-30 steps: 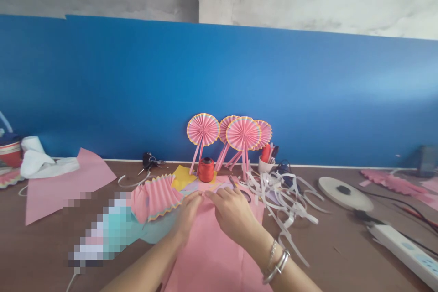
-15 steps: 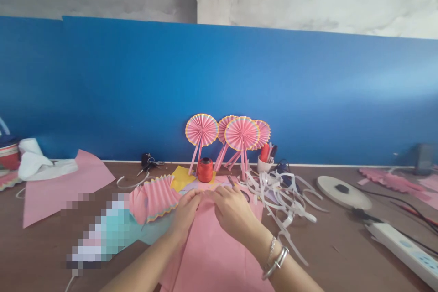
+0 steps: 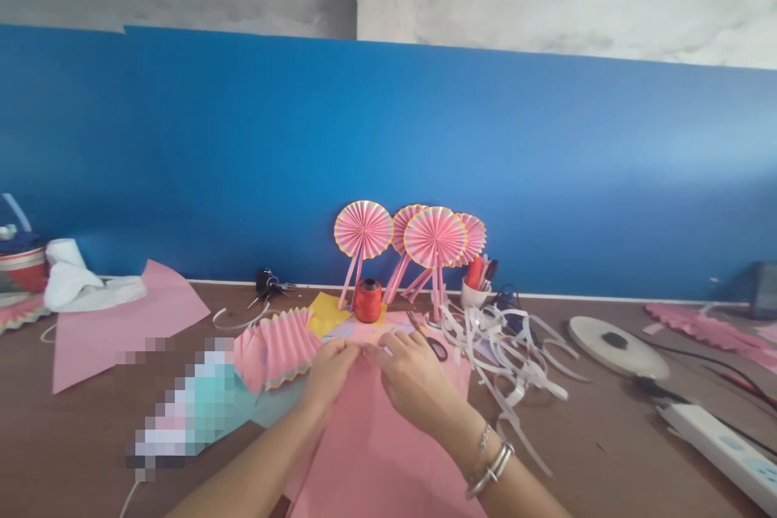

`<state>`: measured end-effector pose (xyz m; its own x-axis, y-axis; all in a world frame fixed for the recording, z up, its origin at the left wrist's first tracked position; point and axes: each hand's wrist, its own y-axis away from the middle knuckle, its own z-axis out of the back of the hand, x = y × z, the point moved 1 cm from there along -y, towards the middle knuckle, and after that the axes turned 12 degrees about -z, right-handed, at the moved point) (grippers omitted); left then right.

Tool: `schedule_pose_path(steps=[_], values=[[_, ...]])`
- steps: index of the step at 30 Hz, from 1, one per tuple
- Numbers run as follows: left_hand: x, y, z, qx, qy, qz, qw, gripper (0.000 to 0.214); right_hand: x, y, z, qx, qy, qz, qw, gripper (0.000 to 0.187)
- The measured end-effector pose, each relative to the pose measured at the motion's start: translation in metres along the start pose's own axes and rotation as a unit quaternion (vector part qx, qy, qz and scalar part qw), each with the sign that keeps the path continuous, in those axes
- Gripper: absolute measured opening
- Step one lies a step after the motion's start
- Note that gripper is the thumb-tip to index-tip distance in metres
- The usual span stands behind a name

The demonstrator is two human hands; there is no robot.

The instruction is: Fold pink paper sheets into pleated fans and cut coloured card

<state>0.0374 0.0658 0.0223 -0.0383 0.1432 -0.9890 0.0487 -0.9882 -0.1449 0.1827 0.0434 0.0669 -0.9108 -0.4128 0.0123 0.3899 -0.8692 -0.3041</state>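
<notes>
A large pink paper sheet (image 3: pixel 388 453) stretches from the table's near edge up to my hands. My left hand (image 3: pixel 331 374) pinches its far edge with thumb and finger. Close beside it, my right hand (image 3: pixel 413 372), with silver bracelets at the wrist, has its fingers bent and closed on the same edge. The fingertips of both hands nearly meet, and the fold between them is too small to make out. Left of my left hand lies a pleated pink paper strip (image 3: pixel 279 348) with a coloured border. Scissors (image 3: pixel 435 346) rest just beyond my right hand.
Several round pink paper fans (image 3: pixel 364 231) stand against the blue partition (image 3: pixel 243 154). Before them is a red thread spool (image 3: pixel 367 301). Curly white strips (image 3: pixel 515 348) lie to the right, near a white cup (image 3: pixel 475 291) and a power strip (image 3: pixel 722 445).
The view has turned slightly left, so things sit a little further right. Both hands stay at the sheet's far edge, with only slight finger movement.
</notes>
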Motion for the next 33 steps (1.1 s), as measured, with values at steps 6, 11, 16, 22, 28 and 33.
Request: schedule_pose_path(steps=[6, 11, 16, 22, 28, 33], values=[[-0.001, 0.001, 0.003, -0.029, -0.008, -0.003, 1.0, 0.019, -0.001, 0.001, 0.0, 0.012, -0.02, 0.033, 0.999, 0.025], [-0.004, 0.002, -0.001, -0.017, -0.011, -0.015, 1.0, 0.014, -0.003, -0.002, -0.004, -0.038, -0.079, -0.036, 0.996, 0.038], [-0.005, 0.001, -0.003, -0.01, -0.008, -0.047, 0.999, 0.016, 0.0, 0.0, -0.003, -0.038, -0.078, -0.003, 0.996, 0.045], [-0.013, 0.001, 0.002, -0.037, -0.018, -0.034, 0.999, 0.016, 0.001, -0.001, 0.001, -0.035, -0.127, -0.011, 0.991, 0.035], [-0.012, 0.002, -0.002, -0.029, 0.033, -0.043, 0.998, 0.017, -0.001, -0.001, -0.006, -0.051, -0.086, -0.012, 0.995, 0.048], [0.002, -0.004, 0.004, -0.107, 0.064, -0.015, 0.992, 0.021, 0.0, -0.001, -0.004, -0.028, -0.07, 0.008, 0.997, 0.044]])
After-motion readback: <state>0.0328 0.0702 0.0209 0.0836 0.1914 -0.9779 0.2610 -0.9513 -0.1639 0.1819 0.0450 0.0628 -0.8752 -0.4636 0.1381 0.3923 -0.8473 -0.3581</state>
